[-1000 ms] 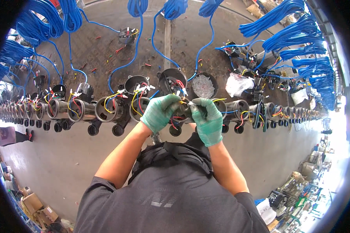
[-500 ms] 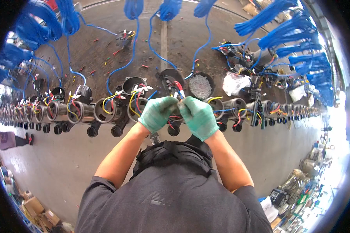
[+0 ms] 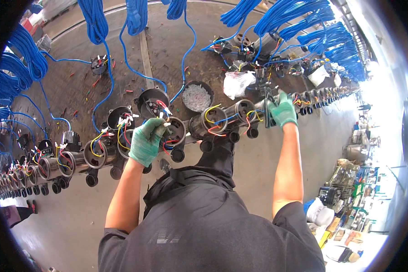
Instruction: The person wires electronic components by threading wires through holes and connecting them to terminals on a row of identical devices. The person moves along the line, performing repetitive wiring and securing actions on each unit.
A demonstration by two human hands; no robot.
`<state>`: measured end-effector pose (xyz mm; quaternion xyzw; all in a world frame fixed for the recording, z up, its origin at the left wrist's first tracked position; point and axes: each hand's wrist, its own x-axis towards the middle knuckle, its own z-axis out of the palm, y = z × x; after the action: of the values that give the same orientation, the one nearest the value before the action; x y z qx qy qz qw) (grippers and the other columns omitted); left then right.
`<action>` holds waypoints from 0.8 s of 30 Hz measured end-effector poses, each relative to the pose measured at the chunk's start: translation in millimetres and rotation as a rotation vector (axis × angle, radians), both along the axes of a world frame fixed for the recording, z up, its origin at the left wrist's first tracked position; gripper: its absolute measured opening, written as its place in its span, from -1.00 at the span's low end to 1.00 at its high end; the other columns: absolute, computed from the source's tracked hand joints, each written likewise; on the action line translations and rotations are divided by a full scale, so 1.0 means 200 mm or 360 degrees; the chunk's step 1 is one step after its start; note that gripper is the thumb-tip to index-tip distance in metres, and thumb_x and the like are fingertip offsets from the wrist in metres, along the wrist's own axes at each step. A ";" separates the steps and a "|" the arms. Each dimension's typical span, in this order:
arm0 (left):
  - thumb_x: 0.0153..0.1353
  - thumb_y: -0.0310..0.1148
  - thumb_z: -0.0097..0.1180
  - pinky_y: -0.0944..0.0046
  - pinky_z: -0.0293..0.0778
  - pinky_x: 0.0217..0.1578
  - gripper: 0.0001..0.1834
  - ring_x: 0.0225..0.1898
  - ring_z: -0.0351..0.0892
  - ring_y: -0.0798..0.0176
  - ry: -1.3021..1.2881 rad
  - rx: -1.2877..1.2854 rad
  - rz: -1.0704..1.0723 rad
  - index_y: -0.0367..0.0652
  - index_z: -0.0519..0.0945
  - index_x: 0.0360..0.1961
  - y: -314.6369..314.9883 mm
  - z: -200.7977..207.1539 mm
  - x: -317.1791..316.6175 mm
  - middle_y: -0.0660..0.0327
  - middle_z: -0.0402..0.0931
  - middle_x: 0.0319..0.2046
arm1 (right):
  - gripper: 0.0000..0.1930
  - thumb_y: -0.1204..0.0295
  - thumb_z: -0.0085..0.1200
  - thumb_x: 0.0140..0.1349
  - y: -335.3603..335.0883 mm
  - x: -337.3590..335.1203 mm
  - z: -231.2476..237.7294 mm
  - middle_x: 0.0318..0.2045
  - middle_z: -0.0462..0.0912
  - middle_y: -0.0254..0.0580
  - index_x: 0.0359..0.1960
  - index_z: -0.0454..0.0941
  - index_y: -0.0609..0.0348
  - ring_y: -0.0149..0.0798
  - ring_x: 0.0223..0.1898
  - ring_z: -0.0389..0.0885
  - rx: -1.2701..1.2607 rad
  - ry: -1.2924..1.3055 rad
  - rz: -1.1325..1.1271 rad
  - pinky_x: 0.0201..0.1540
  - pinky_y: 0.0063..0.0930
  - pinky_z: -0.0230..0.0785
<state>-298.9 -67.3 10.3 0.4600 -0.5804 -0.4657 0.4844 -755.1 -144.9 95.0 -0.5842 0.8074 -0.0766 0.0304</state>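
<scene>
My left hand, in a green knitted glove, is closed in a pinch on red and white wire ends with white tips. These wires rise from a round black housing just beyond the hand. Below the pinch is the open end of a dark metal cylinder. Off to the right, my right hand, gloved alike, has its fingers apart beside a dark long-handled tool standing among the cylinders. Its thumb is close to the tool; whether it touches cannot be made out.
A row of cylinders with yellow, red and blue wires runs along the table edge. Beyond stand a round tub of clear small pieces and a white plastic bag. Coiled blue cables hang over the brown tabletop.
My hands have parted. The right one has left the wires and swung out to the dark tool; the left keeps its pinch. The view has turned and shifted right.
</scene>
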 end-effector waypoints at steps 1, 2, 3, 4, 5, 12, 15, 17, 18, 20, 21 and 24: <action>0.47 -0.50 0.21 0.32 0.56 -0.11 -0.88 -0.23 0.64 0.41 0.0004 -0.0029 0.0018 -0.27 0.69 -0.04 0.00 0.00 0.00 0.20 0.74 -0.27 | -0.09 0.01 0.35 0.23 -0.02 -0.08 -0.06 0.47 0.34 0.24 0.55 0.27 0.09 0.22 0.45 0.37 0.0299 -0.0044 -0.0127 0.47 -0.08 0.30; 0.48 -0.50 0.20 0.32 0.59 -0.16 -0.88 -0.26 0.69 0.38 -0.0050 -0.0098 0.0022 -0.27 0.67 -0.04 0.00 0.00 0.00 0.18 0.75 -0.29 | 0.00 -0.03 0.37 0.21 -0.03 -0.13 -0.13 0.52 0.25 0.26 0.60 0.17 0.10 0.24 0.53 0.25 0.0493 0.0040 -0.0055 0.53 -0.09 0.22; 0.48 -0.49 0.19 0.31 0.62 -0.21 -0.88 -0.29 0.74 0.35 -0.0100 -0.0170 0.0028 -0.27 0.66 -0.04 0.00 0.01 0.00 0.15 0.76 -0.31 | 0.03 -0.02 0.38 0.18 -0.03 -0.16 -0.19 0.52 0.25 0.27 0.61 0.15 0.08 0.24 0.53 0.26 0.0438 -0.0003 0.0045 0.54 -0.08 0.22; 0.48 -0.49 0.19 0.31 0.62 -0.21 -0.88 -0.29 0.74 0.35 -0.0106 -0.0168 0.0025 -0.27 0.66 -0.04 0.00 0.01 0.00 0.15 0.76 -0.31 | 0.05 -0.02 0.39 0.15 -0.02 -0.18 -0.22 0.52 0.25 0.28 0.62 0.13 0.06 0.24 0.52 0.26 0.0527 0.0022 0.0035 0.54 -0.08 0.21; 0.47 -0.50 0.21 0.33 0.59 -0.17 -0.88 -0.26 0.68 0.39 -0.0071 -0.0104 0.0035 -0.28 0.67 -0.04 0.00 0.01 0.00 0.18 0.74 -0.30 | 0.05 -0.02 0.39 0.15 -0.02 -0.19 -0.23 0.52 0.25 0.28 0.62 0.13 0.06 0.24 0.52 0.26 0.0437 -0.0002 0.0085 0.54 -0.08 0.21; 0.45 -0.54 0.21 0.35 0.55 -0.12 -0.83 -0.22 0.62 0.42 -0.0077 -0.0194 0.0087 -0.32 0.67 0.02 0.00 0.00 0.00 0.21 0.73 -0.25 | -0.09 0.49 0.31 0.10 0.08 0.16 0.05 0.16 0.62 0.21 0.56 0.23 0.05 0.21 0.12 0.66 -0.0096 0.0144 0.0014 0.19 -0.05 0.50; 0.47 -0.50 0.21 0.36 0.55 -0.12 -0.83 -0.21 0.59 0.48 -0.0056 -0.0018 0.0034 -0.26 0.67 0.03 0.00 0.00 0.02 0.24 0.73 -0.26 | -0.16 0.67 0.13 0.07 0.23 0.47 0.14 0.19 0.60 0.02 0.51 0.29 0.16 -0.11 0.15 0.64 -0.0260 -0.0792 0.0576 0.19 -0.21 0.50; 0.49 -0.47 0.20 0.35 0.57 -0.14 -0.85 -0.24 0.62 0.47 -0.0072 0.0046 0.0015 -0.24 0.66 0.01 0.00 0.00 0.02 0.26 0.73 -0.30 | -0.26 0.61 0.20 0.02 0.30 0.71 0.12 0.11 0.62 0.03 0.38 0.43 0.24 -0.04 0.11 0.66 -0.0391 -0.0691 0.1127 0.22 -0.22 0.50; 0.49 -0.47 0.20 0.34 0.59 -0.15 -0.85 -0.26 0.64 0.45 -0.0039 0.0072 0.0003 -0.24 0.66 0.01 0.00 0.01 0.02 0.24 0.73 -0.31 | -0.27 0.57 0.25 0.00 0.34 0.79 0.11 0.08 0.62 0.09 0.34 0.46 0.22 0.09 0.13 0.64 -0.0235 -0.0576 0.1235 0.26 -0.16 0.48; 0.48 -0.48 0.20 0.34 0.59 -0.14 -0.84 -0.25 0.64 0.45 0.0029 0.0181 -0.0016 -0.23 0.66 0.02 0.00 0.01 0.02 0.22 0.73 -0.30 | -0.24 0.46 0.36 -0.09 0.37 0.96 0.06 -0.08 0.58 0.12 0.29 0.48 0.20 0.19 -0.03 0.61 -0.0143 -0.0608 0.1333 0.06 0.00 0.50; 0.48 -0.48 0.20 0.34 0.59 -0.14 -0.84 -0.25 0.64 0.45 0.0062 0.0106 -0.0004 -0.23 0.66 0.02 0.00 0.02 0.02 0.22 0.73 -0.30 | -0.23 0.45 0.38 -0.09 0.38 1.02 0.04 -0.08 0.58 0.12 0.30 0.48 0.18 0.19 -0.04 0.61 -0.0098 -0.0607 0.1311 0.04 0.00 0.50; 0.47 -0.49 0.20 0.33 0.59 -0.14 -0.84 -0.24 0.64 0.44 -0.0018 0.0133 0.0002 -0.24 0.66 0.01 0.00 0.03 0.03 0.22 0.73 -0.29 | -0.20 0.44 0.40 -0.09 0.38 1.12 -0.02 -0.09 0.58 0.12 0.32 0.47 0.17 0.19 -0.07 0.61 -0.0008 -0.0646 0.1302 0.02 0.01 0.50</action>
<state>-293.8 -66.4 15.8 0.4829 -0.5630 -0.4866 0.4616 -530.5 -69.4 91.4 -0.8283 0.4879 -0.1732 0.2144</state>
